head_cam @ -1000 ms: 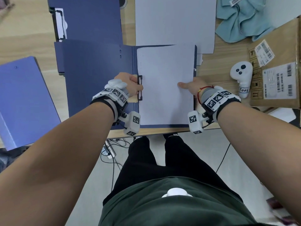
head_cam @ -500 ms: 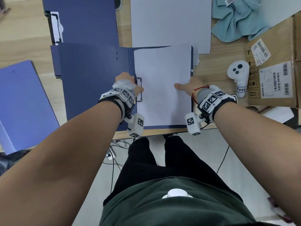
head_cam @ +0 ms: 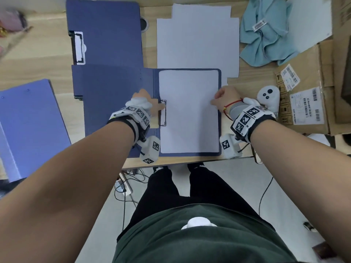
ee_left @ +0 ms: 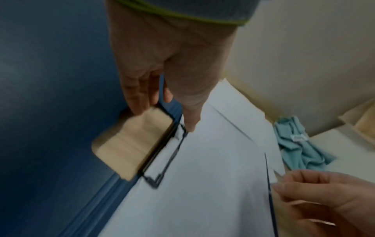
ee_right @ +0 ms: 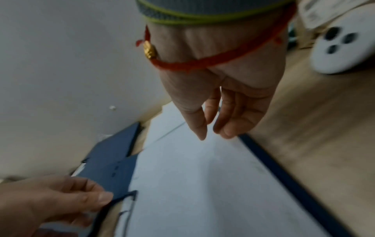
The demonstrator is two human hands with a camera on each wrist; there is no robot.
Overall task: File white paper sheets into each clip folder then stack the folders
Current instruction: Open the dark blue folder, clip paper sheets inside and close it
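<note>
An open dark blue clip folder (head_cam: 114, 103) lies at the table's front edge, a white sheet (head_cam: 190, 114) on its right half. The black wire clip (head_cam: 163, 112) sits over the sheet's left edge. My left hand (head_cam: 152, 107) pinches that clip (ee_left: 162, 162), thumb (ee_left: 190, 123) on the wire and fingers (ee_left: 138, 99) curled at its lever. My right hand (head_cam: 220, 97) rests thumb (ee_right: 199, 128) and fingertips on the sheet's right edge (ee_right: 233, 144), fingers relaxed, no paper between them. Loose white sheets (head_cam: 197, 38) lie behind the folder.
A second dark blue folder (head_cam: 106, 31) with its clip lies at the back left, a light blue folder (head_cam: 28, 126) at the far left. A teal cloth (head_cam: 266, 38), a cardboard box (head_cam: 307, 92) and a white controller (head_cam: 268, 97) crowd the right side.
My left thumb has moved onto the clip wire, which now lies over the sheet's left edge. My right thumb has slid back towards the sheet's right edge.
</note>
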